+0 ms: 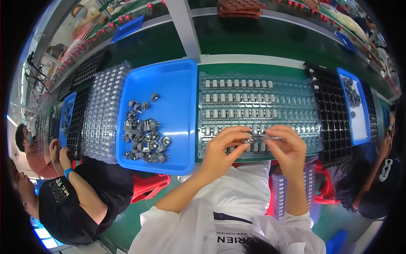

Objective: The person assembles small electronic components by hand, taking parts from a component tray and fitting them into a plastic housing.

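Both my hands are over the near rows of a clear plastic tray, whose pockets hold rows of small pale cylinders. My left hand is closed in a pinch on a small round metal part. A little to its right, my right hand pinches with thumb and forefinger around a small grey piece, too small to name. Left of the clear tray stands a blue tray with a loose pile of round metal parts with pins.
A clear tray full of cylinders stands left of the blue tray. Black compartment trays and another blue tray stand at the right. Co-workers sit on both sides. A metal post rises behind the trays.
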Motion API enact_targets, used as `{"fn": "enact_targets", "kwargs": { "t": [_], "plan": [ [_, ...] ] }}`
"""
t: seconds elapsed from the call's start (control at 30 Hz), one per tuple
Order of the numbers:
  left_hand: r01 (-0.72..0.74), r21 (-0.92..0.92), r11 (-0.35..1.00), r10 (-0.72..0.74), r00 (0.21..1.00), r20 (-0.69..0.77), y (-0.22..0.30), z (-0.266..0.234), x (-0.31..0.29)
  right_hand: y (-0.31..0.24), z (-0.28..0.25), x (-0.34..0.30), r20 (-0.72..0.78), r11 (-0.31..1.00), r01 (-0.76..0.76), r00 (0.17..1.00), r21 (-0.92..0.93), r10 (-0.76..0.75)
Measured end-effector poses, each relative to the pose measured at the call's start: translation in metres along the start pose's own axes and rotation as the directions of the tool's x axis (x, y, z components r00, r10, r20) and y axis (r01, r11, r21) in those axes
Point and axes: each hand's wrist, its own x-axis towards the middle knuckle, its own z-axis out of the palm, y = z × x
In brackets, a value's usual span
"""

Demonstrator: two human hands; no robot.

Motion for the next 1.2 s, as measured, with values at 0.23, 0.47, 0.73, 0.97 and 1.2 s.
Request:
{"fn": "enact_targets", "kwargs": {
  "t": [0.23, 0.47, 0.73, 0.97, 1.2],
  "plan": [
    [-0.018, 0.058, 0.998, 0.019, 1.0, -0.002, 0.011, -0.001, -0.007, 0.0, 0.007, -0.007, 0.059, 0.998, 0.055, 0.997, 0.002, -0.055],
    [-0.059, 0.127, 0.99, 0.056, 0.998, 0.028, 0.017, 0.001, -0.009, -0.003, 0.006, -0.007, 0.115, 0.883, 0.357, 0.934, -0.305, -0.338],
    [-0.126, 0.167, 0.978, 0.124, 0.992, 0.022, 0.019, 0.001, -0.009, 0.001, 0.009, -0.008, 0.114, 0.84, 0.417, 0.908, -0.347, -0.404],
    [-0.125, 0.21, 0.97, 0.118, 0.992, 0.042, 0.021, 0.002, -0.009, -0.001, 0.009, -0.009, 0.142, 0.816, 0.441, 0.897, -0.375, -0.419],
    [-0.104, 0.242, 0.965, 0.096, 0.994, 0.045, 0.02, -0.001, -0.011, -0.002, 0.008, -0.005, 0.262, 0.75, 0.509, 0.861, -0.423, -0.437]
  ]
}}
